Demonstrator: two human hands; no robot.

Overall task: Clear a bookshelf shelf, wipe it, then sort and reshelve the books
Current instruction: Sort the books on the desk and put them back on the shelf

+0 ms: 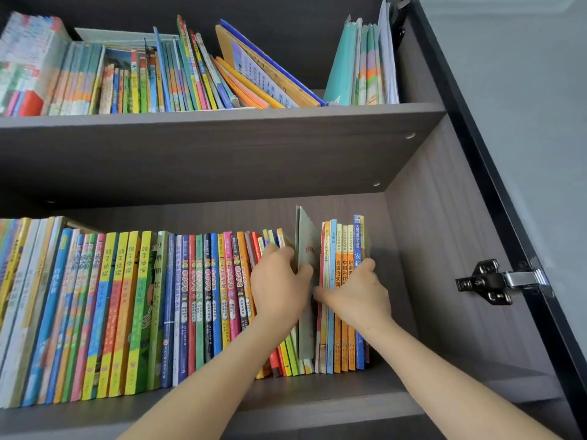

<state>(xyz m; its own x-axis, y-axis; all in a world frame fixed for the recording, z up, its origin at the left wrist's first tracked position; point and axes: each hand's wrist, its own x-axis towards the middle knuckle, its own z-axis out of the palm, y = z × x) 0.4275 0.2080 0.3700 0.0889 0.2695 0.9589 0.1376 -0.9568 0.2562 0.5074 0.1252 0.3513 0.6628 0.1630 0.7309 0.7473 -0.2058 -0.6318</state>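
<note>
A long row of colourful books (143,309) stands upright on the lower grey shelf (317,404). Near its right end a tall pale grey-green book (306,246) rises above its neighbours. My left hand (278,287) grips that tall book, thumb on its right face and fingers behind it. My right hand (357,293) curls round a small group of orange and blue books (344,242) just to the right, thumb pointing left into the gap. The fingertips of both hands are hidden among the books.
The upper shelf (222,122) carries more books, several leaning (254,74), plus teal folders (359,65) at the right. The cabinet's right wall (444,249) bears a black hinge (489,282) on the dark door frame. Bare shelf lies right of the lower row.
</note>
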